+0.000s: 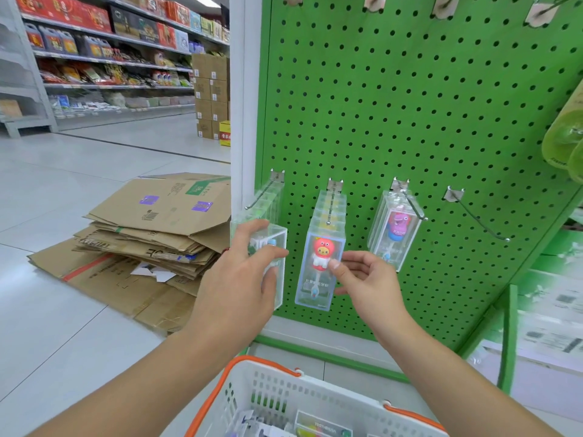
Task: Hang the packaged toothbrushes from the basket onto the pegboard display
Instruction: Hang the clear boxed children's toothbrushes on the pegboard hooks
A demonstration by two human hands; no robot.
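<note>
Bright, even light, bowed edges (wide-angle)

Green pegboard (410,121) dotted with dark holes; white basket (284,395) with orange handles (227,383); red-pink toothbrush (322,252) (clear packaging).
</note>
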